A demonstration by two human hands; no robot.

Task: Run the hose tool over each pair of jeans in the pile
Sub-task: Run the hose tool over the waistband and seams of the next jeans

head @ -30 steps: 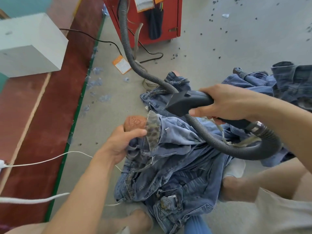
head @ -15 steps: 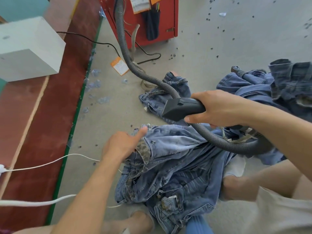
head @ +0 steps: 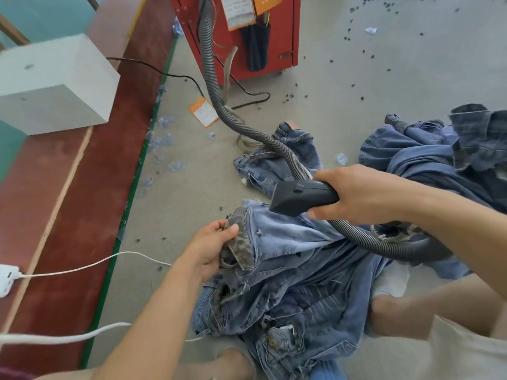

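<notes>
A pile of blue jeans [head: 296, 294] lies on the floor between my knees. My left hand [head: 211, 246] pinches the leopard-lined waistband [head: 241, 242] of the top pair, thumb on the lining. My right hand [head: 356, 194] grips the black hose tool [head: 299, 197], whose wide nozzle points left and hovers just over the light denim next to the waistband. Its ribbed grey hose [head: 384, 242] loops under my right forearm and runs back to the red machine [head: 247, 34].
Another pair of jeans [head: 274, 165] lies beyond the tool and a heap of denim [head: 444, 154] at the right. A white box [head: 55, 83] sits on the red strip at left. White cables [head: 90, 266] cross the floor, with an orange tag [head: 203, 112] and small dark bits.
My left hand has flattened the top pair down from its raised position and now pinches the waistband. The hose nozzle has come lower and closer to the denim.
</notes>
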